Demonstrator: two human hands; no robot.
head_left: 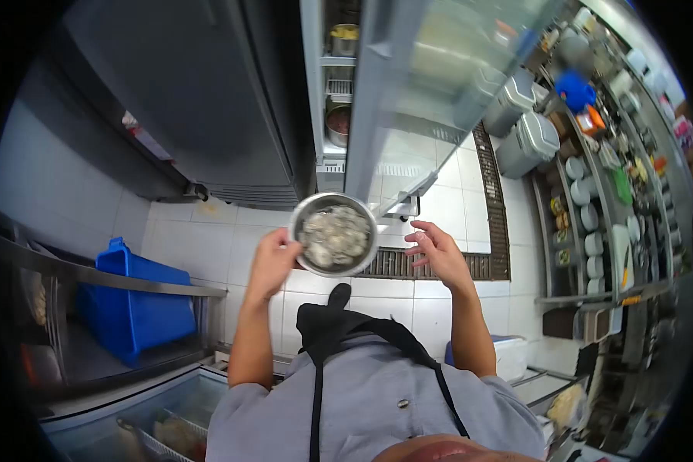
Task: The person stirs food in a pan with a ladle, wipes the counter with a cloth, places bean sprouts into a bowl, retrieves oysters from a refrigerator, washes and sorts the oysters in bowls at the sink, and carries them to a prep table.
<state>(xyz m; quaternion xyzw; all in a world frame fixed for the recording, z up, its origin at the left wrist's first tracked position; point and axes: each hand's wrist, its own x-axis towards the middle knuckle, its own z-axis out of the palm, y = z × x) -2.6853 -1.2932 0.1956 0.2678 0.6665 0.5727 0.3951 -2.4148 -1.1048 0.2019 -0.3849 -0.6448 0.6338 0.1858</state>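
Note:
A round metal bowl (296, 212) is held at its left rim by my left hand (272, 266), the thumb over the edge and the other fingers beneath. Inside it lies a heap of greyish-white, glossy food (335, 235) whose kind I cannot make out. My right hand (439, 254) is apart from the bowl, to its right, with fingers spread and nothing in them. Just beyond the right hand stands an open glass door (431, 108). Past the bowl, the refrigerator's shelves (339, 60) show, with metal containers on them.
A dark cabinet (177, 85) stands at the left of the refrigerator. Blue bin (150, 308) sits on a steel rack at left. A floor drain grate (470, 266) runs along the tiles. Grey lidded bins (527, 146) and shelves of dishes (593, 231) are at right.

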